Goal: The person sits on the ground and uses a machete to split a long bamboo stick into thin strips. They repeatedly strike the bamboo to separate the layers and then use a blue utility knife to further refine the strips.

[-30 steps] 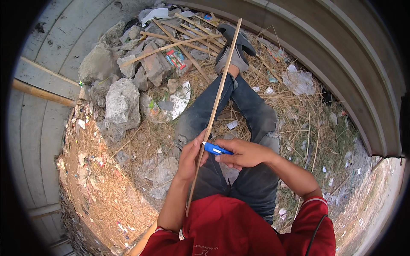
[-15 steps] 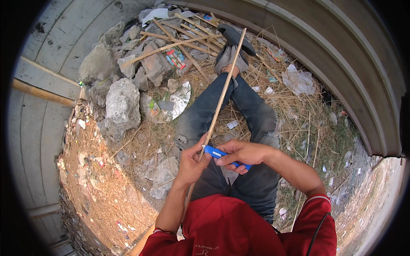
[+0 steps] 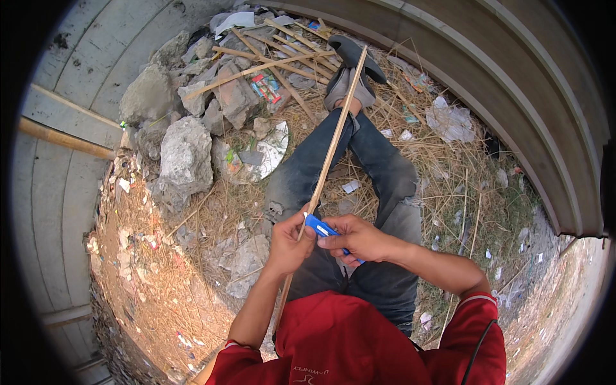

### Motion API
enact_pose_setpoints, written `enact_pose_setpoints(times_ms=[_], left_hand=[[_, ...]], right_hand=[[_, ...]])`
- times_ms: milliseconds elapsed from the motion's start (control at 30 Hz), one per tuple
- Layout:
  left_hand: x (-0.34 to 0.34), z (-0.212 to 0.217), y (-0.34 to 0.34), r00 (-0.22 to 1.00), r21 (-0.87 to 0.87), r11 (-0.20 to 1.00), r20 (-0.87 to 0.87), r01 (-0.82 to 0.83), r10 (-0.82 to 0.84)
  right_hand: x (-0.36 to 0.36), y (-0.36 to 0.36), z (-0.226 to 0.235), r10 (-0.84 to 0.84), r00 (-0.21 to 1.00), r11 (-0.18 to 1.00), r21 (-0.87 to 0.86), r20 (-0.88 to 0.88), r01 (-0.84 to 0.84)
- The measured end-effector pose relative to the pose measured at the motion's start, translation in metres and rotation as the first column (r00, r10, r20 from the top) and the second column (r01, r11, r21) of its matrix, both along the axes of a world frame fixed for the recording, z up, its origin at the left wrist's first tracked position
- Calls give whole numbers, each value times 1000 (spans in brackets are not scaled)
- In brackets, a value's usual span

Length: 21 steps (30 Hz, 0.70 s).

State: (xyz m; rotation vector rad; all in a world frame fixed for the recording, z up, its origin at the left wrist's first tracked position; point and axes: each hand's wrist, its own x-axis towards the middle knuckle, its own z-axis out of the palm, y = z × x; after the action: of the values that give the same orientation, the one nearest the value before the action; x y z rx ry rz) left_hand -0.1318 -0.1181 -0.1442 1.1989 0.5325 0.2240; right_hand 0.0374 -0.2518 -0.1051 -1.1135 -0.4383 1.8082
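A long thin wooden stick (image 3: 333, 144) runs from my lap up toward my crossed feet. My left hand (image 3: 289, 242) grips it low down, just below the middle. My right hand (image 3: 358, 239) holds a blue utility knife (image 3: 319, 225) with its tip pressed against the stick right beside my left thumb. I sit with my legs in dark jeans (image 3: 378, 192) stretched out in front, wearing a red top.
Grey rocks (image 3: 185, 154) and rubble lie to my left, with a heap of more sticks (image 3: 282, 48) and litter beyond my shoes. Dry straw covers the ground. A curved concrete wall (image 3: 513, 96) rings the spot on the right and back.
The stick has tilted slightly to the right at its far end, and my hands have shifted a little to the right with the knife still at the stick.
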Motion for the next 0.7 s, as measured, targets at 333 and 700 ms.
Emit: enact_pose_setpoints(times_ms=[333, 700], left_hand=[[8, -5, -13, 977, 65, 978, -60, -199, 203], [-4, 14, 12, 999, -238, 971, 28, 24, -18]], right_hand=[[-28, 4, -8, -235, 879, 968, 178, 415, 174], [36, 3, 14, 237, 878, 940, 128, 416, -315]])
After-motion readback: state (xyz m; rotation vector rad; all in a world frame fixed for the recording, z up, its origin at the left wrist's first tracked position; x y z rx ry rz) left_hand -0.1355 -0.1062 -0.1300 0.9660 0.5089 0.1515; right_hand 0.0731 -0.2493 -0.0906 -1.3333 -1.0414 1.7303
